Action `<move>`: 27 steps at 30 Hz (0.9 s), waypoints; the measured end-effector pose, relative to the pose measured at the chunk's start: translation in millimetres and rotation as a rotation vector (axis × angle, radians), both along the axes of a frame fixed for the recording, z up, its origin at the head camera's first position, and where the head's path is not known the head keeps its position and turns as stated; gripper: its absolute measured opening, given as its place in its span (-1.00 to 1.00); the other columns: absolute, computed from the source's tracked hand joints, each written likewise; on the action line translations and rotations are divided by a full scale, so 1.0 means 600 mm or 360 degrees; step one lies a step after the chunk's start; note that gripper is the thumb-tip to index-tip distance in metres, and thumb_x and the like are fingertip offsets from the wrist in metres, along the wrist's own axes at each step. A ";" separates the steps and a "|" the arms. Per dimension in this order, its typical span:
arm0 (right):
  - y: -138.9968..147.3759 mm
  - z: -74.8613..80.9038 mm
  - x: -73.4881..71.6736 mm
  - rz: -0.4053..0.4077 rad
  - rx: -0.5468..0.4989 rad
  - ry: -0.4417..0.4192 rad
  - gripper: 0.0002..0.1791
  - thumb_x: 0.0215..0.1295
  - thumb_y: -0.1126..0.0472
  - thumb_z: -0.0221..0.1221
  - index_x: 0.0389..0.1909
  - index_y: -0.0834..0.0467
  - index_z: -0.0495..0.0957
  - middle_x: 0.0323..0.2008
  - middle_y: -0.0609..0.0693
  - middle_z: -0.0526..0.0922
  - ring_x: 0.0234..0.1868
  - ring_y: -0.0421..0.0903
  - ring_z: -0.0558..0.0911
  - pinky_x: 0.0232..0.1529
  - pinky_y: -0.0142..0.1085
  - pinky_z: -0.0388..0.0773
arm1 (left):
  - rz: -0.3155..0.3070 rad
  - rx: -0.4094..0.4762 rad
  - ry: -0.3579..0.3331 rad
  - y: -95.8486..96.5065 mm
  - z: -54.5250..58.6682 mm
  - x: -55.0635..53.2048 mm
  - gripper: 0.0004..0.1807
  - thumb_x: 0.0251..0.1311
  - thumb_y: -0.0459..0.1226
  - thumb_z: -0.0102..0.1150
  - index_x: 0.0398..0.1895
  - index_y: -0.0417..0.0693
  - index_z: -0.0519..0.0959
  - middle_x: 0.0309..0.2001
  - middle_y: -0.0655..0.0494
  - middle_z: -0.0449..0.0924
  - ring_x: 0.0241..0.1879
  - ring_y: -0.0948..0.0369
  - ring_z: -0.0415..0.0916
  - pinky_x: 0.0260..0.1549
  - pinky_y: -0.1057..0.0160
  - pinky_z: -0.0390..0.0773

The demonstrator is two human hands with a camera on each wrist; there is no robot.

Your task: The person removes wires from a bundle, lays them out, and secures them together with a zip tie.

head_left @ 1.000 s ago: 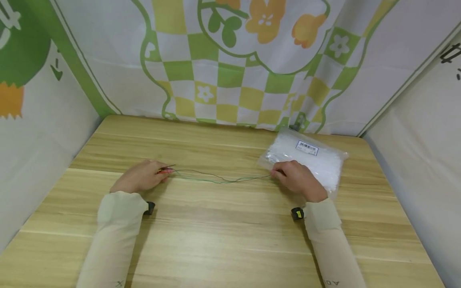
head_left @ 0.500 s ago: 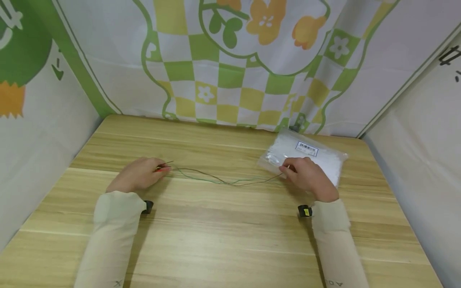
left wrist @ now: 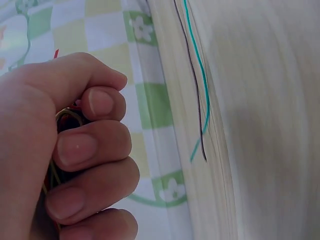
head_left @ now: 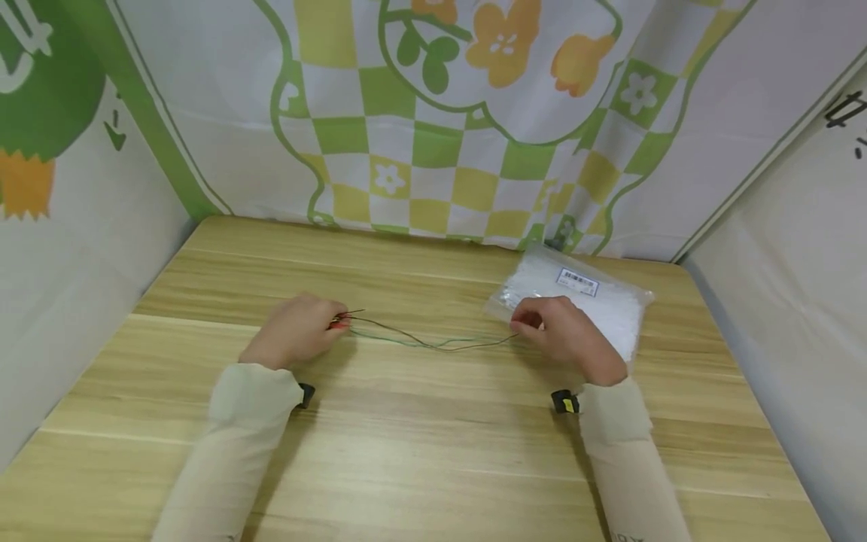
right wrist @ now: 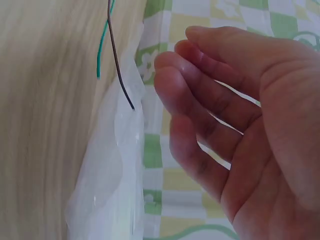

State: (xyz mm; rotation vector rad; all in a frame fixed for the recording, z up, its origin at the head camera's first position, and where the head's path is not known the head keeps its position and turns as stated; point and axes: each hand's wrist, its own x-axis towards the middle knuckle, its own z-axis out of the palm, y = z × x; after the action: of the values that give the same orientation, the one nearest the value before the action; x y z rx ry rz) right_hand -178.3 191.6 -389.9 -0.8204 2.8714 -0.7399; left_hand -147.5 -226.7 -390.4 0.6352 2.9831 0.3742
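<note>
My left hand [head_left: 294,330] grips a small bundle of thin wires [head_left: 341,322], red and yellow strands showing between the curled fingers; the rest is hidden in the palm. A brown wire [right wrist: 120,75] and a green wire [left wrist: 208,100] stretch along the table between the two hands. Their near ends lie loose beside the fist in the left wrist view. Over the front left corner of a plastic bag, my right hand [head_left: 565,335] is loosely bent with nothing between its fingers. The right wrist view shows the wires' other ends lying apart from those fingers.
The clear bag [head_left: 618,312], filled with white contents and bearing a barcode label [head_left: 577,281], lies at the back right of the wooden table [head_left: 420,452]. A checkered, flower-printed curtain [head_left: 433,143] hangs along the table's back edge.
The right hand moved right with the brown wire's end, then slightly back left, and now holds nothing. The left hand shifted right with its bundle. The brown wire now lies in a smoother curve.
</note>
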 end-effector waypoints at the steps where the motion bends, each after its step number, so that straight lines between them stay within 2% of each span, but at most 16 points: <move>1: -0.004 -0.001 0.001 0.0027 -0.0017 0.0002 -0.93 0.45 0.20 0.34 -0.18 0.10 0.76 -0.31 -0.10 0.78 -0.26 -0.19 0.69 -0.12 -0.18 0.63 | -0.0013 -0.0002 0.0004 0.006 -0.001 0.001 -0.65 0.48 -0.20 0.20 -0.55 0.11 0.43 -0.56 0.24 0.35 -0.50 0.25 0.29 -0.43 0.21 0.32; 7: -0.037 -0.009 0.005 0.0207 -0.0094 0.0054 -0.95 0.41 0.25 0.36 -0.25 0.14 0.75 -0.35 -0.07 0.78 -0.30 -0.22 0.71 -0.18 -0.26 0.67 | -0.0078 -0.0017 0.0032 0.043 -0.006 0.007 -0.61 0.50 -0.22 0.17 -0.57 0.12 0.35 -0.58 0.26 0.24 -0.51 0.26 0.24 -0.41 0.20 0.29; 13: -0.071 -0.009 0.018 0.0310 -0.0143 0.0062 -0.95 0.41 0.25 0.36 -0.24 0.15 0.76 -0.34 -0.07 0.79 -0.30 -0.24 0.71 -0.17 -0.28 0.70 | -0.0155 -0.0055 0.0054 0.081 -0.001 0.019 -0.64 0.50 -0.18 0.21 -0.54 0.13 0.41 -0.57 0.26 0.33 -0.50 0.26 0.29 -0.44 0.21 0.31; 19: -0.098 -0.004 0.033 0.0397 -0.0118 0.0119 -0.91 0.45 0.20 0.34 -0.17 0.12 0.77 -0.26 -0.10 0.81 -0.24 -0.27 0.73 -0.13 -0.33 0.71 | -0.0257 -0.0078 0.0077 0.110 0.003 0.034 -0.67 0.48 -0.17 0.25 -0.52 0.12 0.48 -0.58 0.29 0.41 -0.53 0.30 0.34 -0.45 0.26 0.40; 27: -0.133 0.011 0.063 0.0588 -0.0144 0.0184 -0.90 0.49 0.14 0.31 -0.15 0.06 0.76 -0.21 -0.17 0.79 -0.21 -0.32 0.72 -0.11 -0.38 0.69 | -0.0426 -0.0097 0.0249 0.142 -0.004 0.053 -0.62 0.43 -0.16 0.29 -0.58 0.13 0.42 -0.62 0.32 0.37 -0.57 0.33 0.29 -0.51 0.28 0.37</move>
State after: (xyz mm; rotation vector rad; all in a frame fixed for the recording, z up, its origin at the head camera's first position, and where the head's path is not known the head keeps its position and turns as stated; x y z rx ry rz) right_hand -140.2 111.5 -383.6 -1.3973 2.6735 -0.7996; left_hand -115.6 -141.3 -392.5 1.0871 2.9801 0.2228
